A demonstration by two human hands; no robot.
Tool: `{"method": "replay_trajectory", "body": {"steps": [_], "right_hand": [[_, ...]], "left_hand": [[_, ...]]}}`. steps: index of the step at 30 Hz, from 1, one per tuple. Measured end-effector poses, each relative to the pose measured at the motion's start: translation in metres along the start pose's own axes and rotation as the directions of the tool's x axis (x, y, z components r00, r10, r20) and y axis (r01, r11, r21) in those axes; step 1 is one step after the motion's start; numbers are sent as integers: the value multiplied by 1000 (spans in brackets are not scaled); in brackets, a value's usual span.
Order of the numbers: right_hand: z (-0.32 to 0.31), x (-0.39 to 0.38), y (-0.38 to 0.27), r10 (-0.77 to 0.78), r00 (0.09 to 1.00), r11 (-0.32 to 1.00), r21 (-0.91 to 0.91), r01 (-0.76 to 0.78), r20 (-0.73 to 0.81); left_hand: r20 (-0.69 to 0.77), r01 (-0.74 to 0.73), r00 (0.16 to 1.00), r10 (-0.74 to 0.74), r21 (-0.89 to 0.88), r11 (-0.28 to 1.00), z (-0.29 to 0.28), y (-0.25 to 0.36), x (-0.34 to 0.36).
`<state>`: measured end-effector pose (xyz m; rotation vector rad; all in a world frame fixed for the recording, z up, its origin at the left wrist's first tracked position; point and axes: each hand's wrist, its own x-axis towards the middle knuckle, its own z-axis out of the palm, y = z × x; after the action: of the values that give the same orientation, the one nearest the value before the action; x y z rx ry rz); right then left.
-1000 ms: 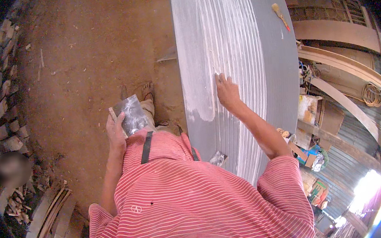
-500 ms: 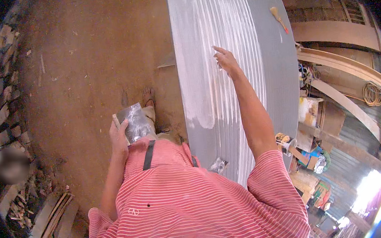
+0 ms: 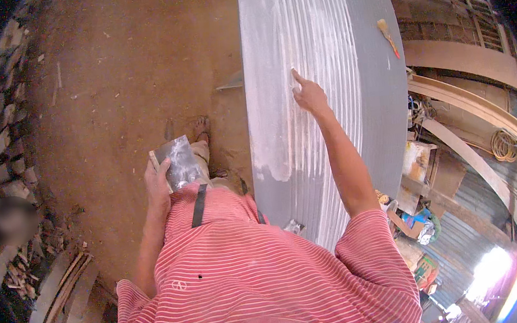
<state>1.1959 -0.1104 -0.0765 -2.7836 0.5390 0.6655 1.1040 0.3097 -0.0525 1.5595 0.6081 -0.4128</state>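
Note:
My left hand [image 3: 157, 180] is closed on a flat metal scraper [image 3: 177, 162] with a pale handle and white smears, held low above my legs. My right hand [image 3: 311, 96] is on the long grey panel [image 3: 376, 110], its index finger extended to the pale, streaked coating [image 3: 264, 45] over the ridges, the others bent and apart; I see no tool in it. A brush [image 3: 385, 33] with a red tip lies near the panel's far right. A small smeared metal object [image 3: 294, 227] sits low on the panel, partly behind my shirt.
Brown floor [image 3: 100, 83] lies left of the panel, with stacked wood pieces [image 3: 21, 277] along the far left. To the right are long boards [image 3: 466, 96], a coiled hose or cable [image 3: 506, 145], cluttered items [image 3: 421, 224] and corrugated metal sheeting.
My right hand has moved farther up the panel since a second ago, then slightly back down, with the index finger now extended. My left hand keeps the scraper, shifting slightly.

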Motion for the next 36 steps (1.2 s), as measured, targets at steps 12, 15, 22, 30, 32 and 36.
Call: {"method": "replay_trajectory", "body": {"steps": [12,15,22,30,32,36], "right_hand": [[-2,43,15,-2,997,917,398,35,-83],[-8,37,14,47,999,899,434,-52,23],[-9,17,12,77,969,880,440,-177,236],[-4,-27,3,139,955,865,437,-245,261],[-6,-40,1,111,943,862,442,-247,313],[-1,-59,4,137,933,861,426,-278,333]], "left_hand": [[14,48,999,-47,-78,996,5,1,1],[60,82,995,-82,-5,997,1,4,1],[-29,11,999,-12,-50,999,9,6,-4],[-18,-73,997,73,-17,997,11,24,-15],[-5,-74,997,74,-28,997,9,22,-13],[44,-81,995,86,-105,991,7,16,-9]]}}
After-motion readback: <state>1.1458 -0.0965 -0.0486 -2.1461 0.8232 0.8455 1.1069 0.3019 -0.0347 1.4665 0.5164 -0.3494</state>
